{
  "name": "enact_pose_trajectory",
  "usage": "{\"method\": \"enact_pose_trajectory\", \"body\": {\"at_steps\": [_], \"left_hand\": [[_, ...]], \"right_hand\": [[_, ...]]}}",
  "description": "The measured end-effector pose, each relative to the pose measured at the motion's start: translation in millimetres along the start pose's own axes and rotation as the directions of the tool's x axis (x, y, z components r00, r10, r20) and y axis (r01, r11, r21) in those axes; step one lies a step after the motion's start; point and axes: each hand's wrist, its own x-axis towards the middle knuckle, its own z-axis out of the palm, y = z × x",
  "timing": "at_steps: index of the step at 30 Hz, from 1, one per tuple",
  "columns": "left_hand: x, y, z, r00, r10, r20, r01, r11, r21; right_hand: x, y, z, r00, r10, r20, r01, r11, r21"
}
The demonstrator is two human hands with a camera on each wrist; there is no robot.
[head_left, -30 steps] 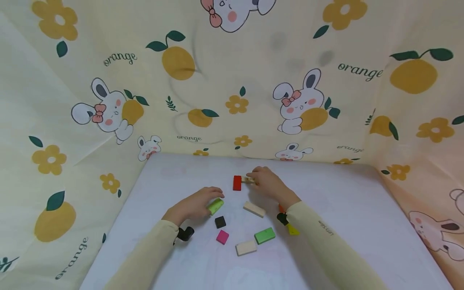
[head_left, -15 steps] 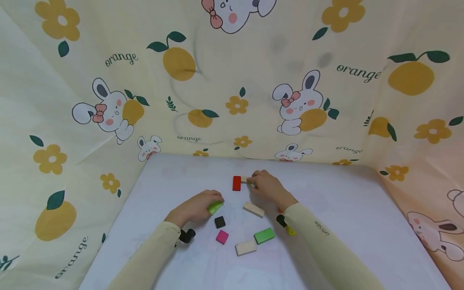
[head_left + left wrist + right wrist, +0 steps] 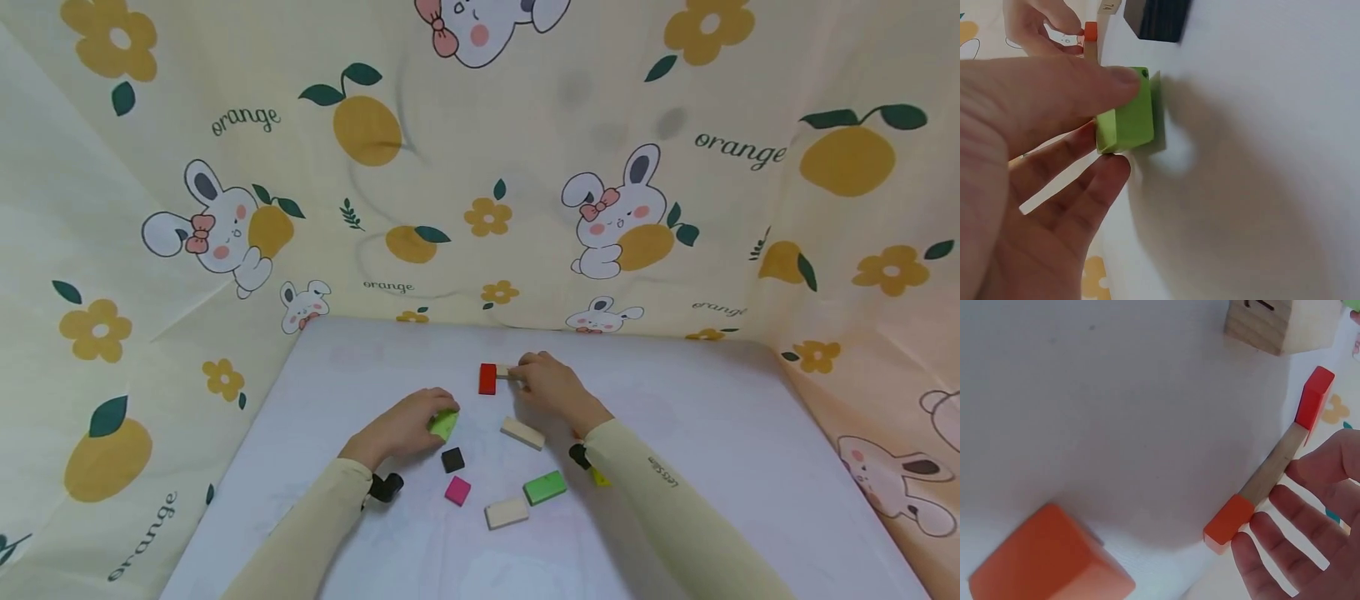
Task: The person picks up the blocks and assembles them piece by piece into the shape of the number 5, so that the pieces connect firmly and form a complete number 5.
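My left hand (image 3: 401, 429) pinches a light green block (image 3: 1134, 115) between thumb and fingers; the left wrist view has it tilted close over the white table, and I cannot tell whether it touches. At the back, my right hand (image 3: 555, 387) touches a thin wooden block (image 3: 1272, 464) and the small orange block (image 3: 1229, 522) at its end. The fingers all show along one side of these pieces. A red block (image 3: 487, 379) stands crosswise against the wooden block's other end. In the head view the right hand hides that orange block.
Between the hands lies a plain wooden block (image 3: 522, 433). Nearer are a black cube (image 3: 453, 460), a pink cube (image 3: 457, 491), a green block (image 3: 545, 487) and another wooden block (image 3: 506, 512). A yellow block (image 3: 600, 477) shows partly beneath the right sleeve. Printed cloth walls surround the table.
The left fingers have closed on the light green block, which now stands tilted up instead of lying flat. My right hand has shifted only slightly by the wooden block.
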Motion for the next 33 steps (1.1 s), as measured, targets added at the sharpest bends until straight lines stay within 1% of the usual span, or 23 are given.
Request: {"method": "enact_pose_trajectory", "body": {"at_steps": [3, 7, 10, 18, 22, 27, 30, 33], "left_hand": [[2.9, 1.5, -0.7, 1.000, -0.002, -0.001, 0.002, 1.000, -0.002], [13.4, 8.3, -0.4, 1.000, -0.022, 0.009, 0.022, 1.000, -0.023], [21.2, 14.0, -0.2, 1.000, -0.027, 0.006, 0.027, 0.999, -0.031], [38.6, 25.6, 1.1, 1.000, -0.015, -0.012, 0.015, 0.999, -0.053], [48.2, 29.6, 3.9, 0.999, 0.003, -0.035, -0.003, 1.000, 0.002], [56.9, 35.4, 9.1, 0.999, 0.020, -0.040, -0.016, 0.996, 0.089], [59.3, 39.1, 11.1, 0.999, 0.015, -0.047, -0.009, 0.993, 0.114], [60.3, 42.2, 12.2, 0.998, 0.008, -0.055, -0.001, 0.993, 0.121]], "right_hand": [[2.1, -2.0, 0.0, 1.000, 0.015, 0.008, -0.015, 1.000, -0.004], [2.2, -1.7, -0.7, 0.999, 0.027, 0.018, -0.026, 1.000, -0.010], [1.6, -2.4, -1.7, 1.000, 0.017, 0.019, -0.017, 1.000, -0.007], [1.8, -4.2, -2.7, 1.000, 0.014, 0.015, -0.013, 1.000, -0.020], [1.8, -3.2, -1.9, 1.000, 0.015, 0.010, -0.015, 1.000, -0.027], [1.3, -2.2, -2.3, 1.000, 0.007, -0.001, -0.007, 1.000, -0.021], [1.2, -2.2, -2.3, 1.000, -0.001, -0.011, 0.001, 1.000, -0.010], [1.6, -1.7, -1.4, 1.000, -0.018, -0.022, 0.017, 1.000, -0.008]]}}
